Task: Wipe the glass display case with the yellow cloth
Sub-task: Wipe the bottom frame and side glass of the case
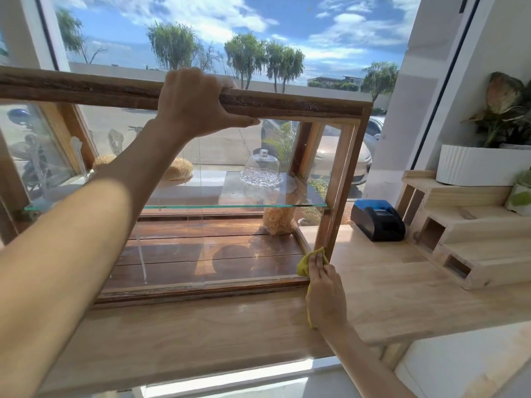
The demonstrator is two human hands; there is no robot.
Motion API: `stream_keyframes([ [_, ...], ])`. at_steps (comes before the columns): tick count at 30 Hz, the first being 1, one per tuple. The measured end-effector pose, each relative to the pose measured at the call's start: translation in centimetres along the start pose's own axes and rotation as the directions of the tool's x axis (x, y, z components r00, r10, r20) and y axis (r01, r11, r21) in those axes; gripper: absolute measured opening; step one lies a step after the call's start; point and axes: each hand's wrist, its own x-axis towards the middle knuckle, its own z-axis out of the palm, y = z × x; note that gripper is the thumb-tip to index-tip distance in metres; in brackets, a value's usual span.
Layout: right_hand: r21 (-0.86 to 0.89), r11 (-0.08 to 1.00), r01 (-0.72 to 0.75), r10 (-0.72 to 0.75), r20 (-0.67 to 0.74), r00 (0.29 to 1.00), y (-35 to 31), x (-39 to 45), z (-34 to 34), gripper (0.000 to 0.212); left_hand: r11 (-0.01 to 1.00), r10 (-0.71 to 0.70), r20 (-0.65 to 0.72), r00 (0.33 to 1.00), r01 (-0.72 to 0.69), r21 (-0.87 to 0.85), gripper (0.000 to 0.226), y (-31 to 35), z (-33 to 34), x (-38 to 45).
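Note:
The glass display case (pixel 339 179) has a dark wooden frame and stands on a light wooden counter (pixel 388 288) before a window. My left hand (pixel 195 101) grips the top front rail of the case, fingers curled over it. My right hand (pixel 323 291) presses the yellow cloth (pixel 304 265) against the lower right corner of the front glass, beside the right post. Most of the cloth is hidden under my fingers and palm. Inside, a glass shelf (pixel 230 206) carries a glass dome on a dish (pixel 261 170).
A black and blue receipt printer (pixel 377 219) sits on the counter just right of the case. Stepped wooden shelving (pixel 465 245) with a white planter (pixel 479 165) fills the far right. A jar of pasta-like food (pixel 278 222) stands on the case floor.

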Motion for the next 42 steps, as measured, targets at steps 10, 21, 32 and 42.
stream_keyframes([
  [10, 0.661, 0.75, 0.03, 0.38, -0.467, 0.798, -4.4, 8.3, -8.8, 0.042, 0.998, -0.051, -0.031, 0.998, 0.051, -0.023, 0.077, 0.5, -0.2, -0.2],
  [21, 0.585, 0.789, 0.189, 0.192, -0.527, 0.828, -5.4, 14.7, -5.9, 0.051, 1.0, 0.011, -0.059, 0.998, -0.01, 0.005, 0.07, 0.4, -0.4, 0.1],
  [32, 0.396, 0.843, 0.365, -0.013, -0.662, 0.75, -11.7, 16.6, -5.9, 0.043, 0.994, 0.113, 0.147, 0.983, -0.111, -0.022, 0.071, -4.6, -1.5, -0.9],
  [42, 0.345, 0.859, 0.378, -0.069, -0.653, 0.754, -18.5, 16.4, -5.7, 0.046, 0.966, 0.219, 0.231, 0.948, -0.244, 0.084, 0.078, -14.3, -4.1, -4.2],
])
